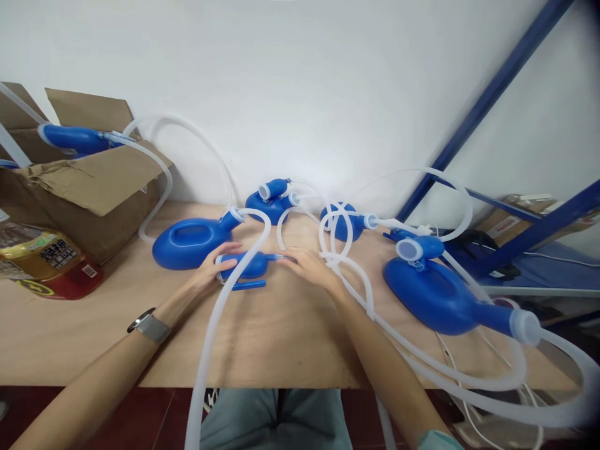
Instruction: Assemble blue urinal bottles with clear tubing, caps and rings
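Between my two hands, above the wooden table, lies a small blue funnel-shaped piece [253, 266] with a blue strip [249, 285] beneath it. My left hand [214, 267] grips its wide white-rimmed end. The fingers of my right hand [304, 262] pinch the narrow tip at its right end. A translucent hose [220, 312] passes in front of the piece and joins the white-rimmed neck of a large blue bottle [192, 242] just behind my left hand. Another large blue bottle [429, 294], with a small blue piece [429, 247] on top, rests to the right.
Two more blue bottles [267, 207] [350, 222] stand near the wall. Coiled translucent hoses [368, 281] cover the right side. At left are an open cardboard box [84, 206] holding blue parts and a yellow-red jug [60, 265]. A blue metal shelf frame [487, 106] rises at right.
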Motion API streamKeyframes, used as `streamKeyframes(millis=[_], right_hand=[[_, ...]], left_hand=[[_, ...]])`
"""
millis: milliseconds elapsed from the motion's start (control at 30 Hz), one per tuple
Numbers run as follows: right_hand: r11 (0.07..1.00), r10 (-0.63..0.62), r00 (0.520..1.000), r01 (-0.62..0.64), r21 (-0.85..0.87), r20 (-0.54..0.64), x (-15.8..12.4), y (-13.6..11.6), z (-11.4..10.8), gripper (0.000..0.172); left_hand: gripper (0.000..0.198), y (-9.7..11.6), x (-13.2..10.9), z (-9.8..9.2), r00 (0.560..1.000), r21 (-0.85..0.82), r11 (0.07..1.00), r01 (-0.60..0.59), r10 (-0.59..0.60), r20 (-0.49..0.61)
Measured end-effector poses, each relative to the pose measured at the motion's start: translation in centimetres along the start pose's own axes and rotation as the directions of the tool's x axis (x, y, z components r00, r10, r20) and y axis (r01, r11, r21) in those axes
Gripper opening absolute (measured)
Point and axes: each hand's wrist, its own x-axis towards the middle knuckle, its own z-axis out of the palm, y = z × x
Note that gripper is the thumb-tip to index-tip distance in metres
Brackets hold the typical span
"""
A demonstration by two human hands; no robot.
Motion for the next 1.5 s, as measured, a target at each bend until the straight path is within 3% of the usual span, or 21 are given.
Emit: streamKeyframes(millis=[100,167,267,367,467,567,667,767,833,900,1033,1133,1267,1367,1500], right_hand=[[1.000,0.022,0.998,-0.023,-0.012,-0.053,-0.3,-0.2,-0.1,0.112],[0.998,0.050,0.996,-0.051,-0.019,-0.069,-0.4,-0.2,-0.1,0.117],[0.998,0.057,0.994,-0.059,-0.024,-0.088,-0.7,-0.2,-0.1,0.125],[0.999,0.011,0.993,-0.015,-0.031,-0.119,-1.2,0.2,-0.4,0.129],[0.999,-0.011,0.991,0.007,-0.033,-0.132,-1.8,0.4,-0.7,0.129],[0.999,-0.024,0.993,0.019,-0.043,-0.116,-2.1,0.4,-0.5,0.130],[0.998,-0.004,0.997,0.000,-0.060,-0.071,-1.6,0.0,0.1,0.139],[0.998,0.042,0.999,-0.043,-0.047,-0.009,-1.1,-0.6,0.7,0.143],[0.996,0.087,0.995,-0.086,-0.034,0.043,-0.9,-1.0,0.7,0.138],[0.990,0.142,0.983,-0.138,-0.037,0.118,-1.0,-1.3,0.3,0.129],[0.985,0.170,0.965,-0.160,-0.067,0.200,-1.1,-1.7,-0.6,0.112],[0.986,0.147,0.969,-0.129,-0.103,0.196,-1.0,-1.7,-0.7,0.104],[0.984,0.148,0.964,-0.122,-0.127,0.221,-0.8,-1.6,-0.6,0.101],[0.983,0.137,0.954,-0.099,-0.155,0.265,-0.7,-1.6,-1.1,0.098],[0.975,0.137,0.935,-0.069,-0.211,0.327,-0.6,-1.7,-1.8,0.098]], left_hand=[[0.078,0.3,-0.4,0.5,0.987,0.077,0.986,0.147,-0.151,0.053],[0.080,0.6,-0.7,0.7,0.984,0.216,0.966,0.144,-0.164,0.073],[0.071,1.3,-1.2,1.1,0.998,0.451,0.891,-0.055,0.039,0.045],[0.063,2.0,-1.9,1.8,0.961,0.619,0.743,-0.253,0.265,0.075],[0.059,2.6,-2.4,2.2,0.922,0.675,0.640,-0.366,0.345,0.173],[0.048,2.6,-2.6,2.0,0.845,0.705,0.492,-0.511,0.439,0.306],[0.045,2.0,-2.8,1.7,0.716,0.740,0.239,-0.628,0.551,0.429],[0.041,1.5,-3.2,1.5,0.606,0.760,0.000,-0.650,0.603,0.518],[0.041,1.2,-3.5,1.5,0.569,0.772,-0.108,-0.627,0.613,0.548],[0.042,0.8,-3.7,1.4,0.561,0.793,-0.145,-0.591,0.633,0.534],[0.042,0.0,-3.9,1.8,0.591,0.799,-0.117,-0.589,0.613,0.525],[0.053,-0.4,-4.1,2.8,0.648,0.809,-0.016,-0.587,0.589,0.482],[0.058,-0.2,-4.4,4.8,0.780,0.794,0.303,-0.527,0.543,0.311],[0.053,0.9,-4.7,6.3,0.877,0.737,0.535,-0.413,0.451,0.165],[0.054,2.1,-4.5,7.2,0.976,0.582,0.786,-0.209,0.206,0.072]])
